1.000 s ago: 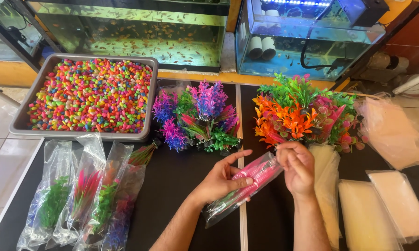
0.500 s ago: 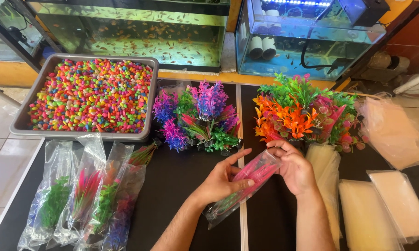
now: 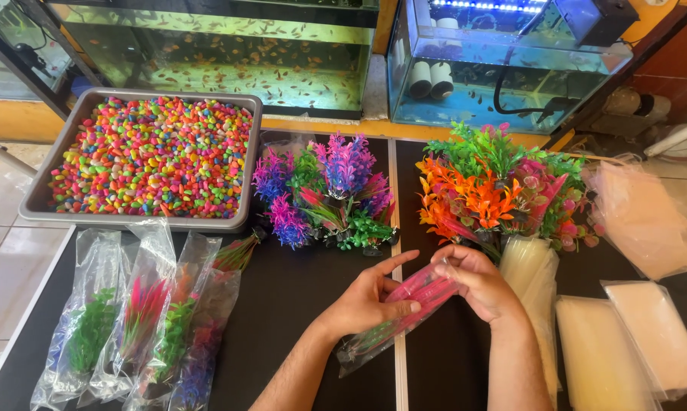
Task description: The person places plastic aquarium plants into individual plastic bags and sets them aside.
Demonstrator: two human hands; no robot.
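left hand [image 3: 366, 301] | grips bagged pink plant [image 3: 404, 304]; right hand [image 3: 476, 281] | pinches bag top (over black table [image 3: 298, 304])

Clear glossy plastic sleeve [image 3: 393, 320] with pink plastic plant is held; matt black tabletop [image 3: 290, 304], glossy coloured pebbles [image 3: 153, 156] in smooth grey plastic tray [image 3: 253, 164], crinkled clear bags [image 3: 130, 312].

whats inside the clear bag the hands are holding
A pink plastic plant with some green shows through the clear bag. The left hand and right hand cover parts; its base can't be seen.
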